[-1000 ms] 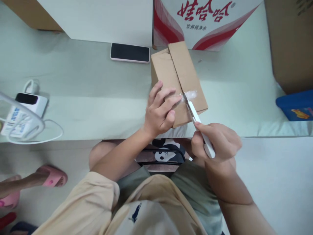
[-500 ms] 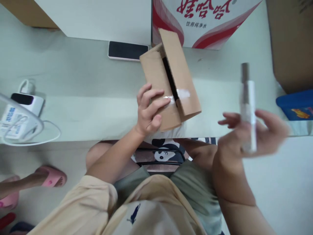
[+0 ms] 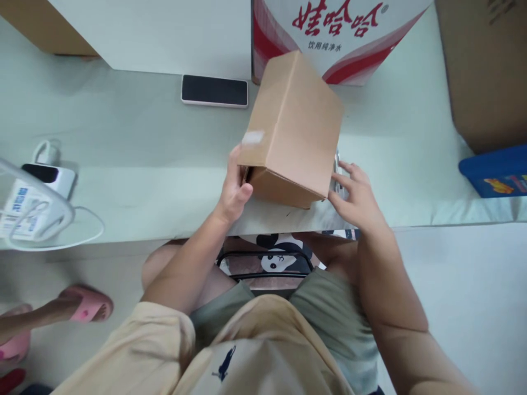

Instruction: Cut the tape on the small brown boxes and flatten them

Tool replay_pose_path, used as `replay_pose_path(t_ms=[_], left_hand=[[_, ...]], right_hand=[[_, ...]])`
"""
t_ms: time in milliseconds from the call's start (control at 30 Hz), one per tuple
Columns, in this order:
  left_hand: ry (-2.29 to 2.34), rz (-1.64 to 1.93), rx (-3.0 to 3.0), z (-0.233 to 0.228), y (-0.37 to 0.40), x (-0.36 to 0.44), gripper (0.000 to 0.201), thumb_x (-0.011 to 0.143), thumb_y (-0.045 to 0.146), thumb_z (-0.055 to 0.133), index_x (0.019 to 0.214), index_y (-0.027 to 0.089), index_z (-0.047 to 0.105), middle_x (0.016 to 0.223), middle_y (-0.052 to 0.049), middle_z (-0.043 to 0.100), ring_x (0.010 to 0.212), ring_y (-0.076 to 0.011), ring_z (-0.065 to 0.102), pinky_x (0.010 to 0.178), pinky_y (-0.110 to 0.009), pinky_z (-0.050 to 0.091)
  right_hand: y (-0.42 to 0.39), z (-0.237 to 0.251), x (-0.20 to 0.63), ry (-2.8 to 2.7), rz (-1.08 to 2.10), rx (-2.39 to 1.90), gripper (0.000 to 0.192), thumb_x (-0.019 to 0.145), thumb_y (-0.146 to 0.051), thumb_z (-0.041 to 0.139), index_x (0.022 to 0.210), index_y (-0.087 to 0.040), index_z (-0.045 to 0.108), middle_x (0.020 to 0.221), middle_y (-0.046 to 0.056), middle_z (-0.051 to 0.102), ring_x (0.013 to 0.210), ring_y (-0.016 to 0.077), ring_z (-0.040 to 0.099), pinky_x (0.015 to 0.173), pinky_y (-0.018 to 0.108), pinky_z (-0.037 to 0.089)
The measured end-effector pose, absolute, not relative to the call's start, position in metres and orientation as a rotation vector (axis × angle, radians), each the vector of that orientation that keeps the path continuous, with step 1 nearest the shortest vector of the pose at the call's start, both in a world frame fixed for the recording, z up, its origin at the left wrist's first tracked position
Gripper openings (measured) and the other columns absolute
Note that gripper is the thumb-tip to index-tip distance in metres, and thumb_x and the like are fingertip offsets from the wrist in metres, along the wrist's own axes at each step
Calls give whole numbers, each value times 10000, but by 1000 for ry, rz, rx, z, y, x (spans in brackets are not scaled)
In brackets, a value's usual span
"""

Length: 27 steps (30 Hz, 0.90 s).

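Observation:
A brown cardboard box (image 3: 302,126) stands tilted over the table, with a strip of clear tape on its left face and a narrow gap at its lower left edge. My left hand (image 3: 234,192) grips that edge, thumb in front and fingers partly hidden behind the box. At the lower right corner is my right hand (image 3: 356,195), its fingers stretched out beside the box. By those fingertips lies a slim, pale and shiny object (image 3: 338,173), mostly hidden by the box and fingers; its kind is unclear.
Behind the box are a white and red water carton (image 3: 362,55) and a white panel (image 3: 173,38). A black-topped device (image 3: 214,90) lies to the left. A white charger with cables (image 3: 41,192) is far left, a blue container (image 3: 494,173) far right. Another person's pink-sandalled foot (image 3: 88,304) shows lower left.
The box has been turned, so its gapped, taped side now faces left. My right hand has come down and left from holding up a slim stick-shaped object to the box's right side.

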<state>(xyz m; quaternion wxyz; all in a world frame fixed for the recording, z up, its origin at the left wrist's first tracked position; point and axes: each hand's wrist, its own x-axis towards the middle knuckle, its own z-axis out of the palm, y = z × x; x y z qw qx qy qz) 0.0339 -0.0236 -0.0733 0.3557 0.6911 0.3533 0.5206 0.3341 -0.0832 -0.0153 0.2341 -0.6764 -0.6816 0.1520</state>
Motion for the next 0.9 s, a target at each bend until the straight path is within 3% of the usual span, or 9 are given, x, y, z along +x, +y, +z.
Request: replay_pose_path(t_ms=[133,233,333,433,633,700,767,833,900], left_hand=[[898,1387,1850,-69,-22,30,822,886,831,419,1534,330,341,1509,-150,563,1422,-325,560,1143,-465,512],[871,1434,1825,-68,-21,28,761,906,793,452,1496,315,419,1492,-140,588,1430,-311,556,1171,-463,492],[884,1381,1784,-69,-22,28,684,903,760,517,1374,265,547,1344,-144,694,1306,-292,660,1105,-431,550],[940,1288,1746,-67,-24,31,640,885,741,579,1230,205,631,1158,-153,765,1137,-281,741,993,-402,610],[1113,1333,1676,-61,-21,31,745,770,756,718,1238,189,596,1111,-144,754,1052,-286,744,917,-429,622],[1145,1337,1689,-60,-21,28,729,750,737,752,1224,206,591,1078,-123,746,1002,-277,739,886,-435,623],[1144,1343,1713,-59,-22,25,680,757,730,753,1181,220,603,1009,-91,733,936,-261,728,849,-432,621],[1102,1375,1720,-58,-24,21,589,821,763,650,1075,231,636,894,-52,698,836,-233,705,785,-414,614],[1054,1422,1696,-58,-23,18,551,893,769,517,949,240,658,804,-31,660,740,-205,669,710,-389,596]], right_hand=[[-83,-8,334,-1740,828,-1394,591,941,-518,515,1489,-298,492,1470,120,631,1383,285,594,1128,556,496],[-85,-8,329,-1724,755,-1324,762,884,-628,598,1535,-283,404,1524,148,575,1416,297,564,1109,519,517],[-84,-17,322,-1652,700,-1427,608,823,-596,707,1293,-222,615,1321,156,691,1285,304,645,1063,495,543],[-79,-28,316,-1532,754,-1432,385,827,-528,702,1052,-218,665,1038,102,745,1060,259,715,941,441,588],[-75,-28,311,-1276,551,-1489,526,692,-549,810,1052,-224,606,992,68,713,916,213,690,758,344,575],[-76,-28,313,-1256,521,-1528,429,795,-611,708,926,-217,599,847,31,659,767,170,635,654,301,524],[-76,-30,316,-1244,517,-1524,446,920,-633,532,746,-223,498,667,-18,491,596,124,489,534,264,414],[-74,-34,318,-1207,483,-1479,488,964,-615,453,670,-235,365,616,-39,332,530,107,355,487,253,327],[-70,-37,320,-1140,402,-1417,486,951,-591,477,664,-241,301,631,-37,285,539,111,334,500,259,332]])
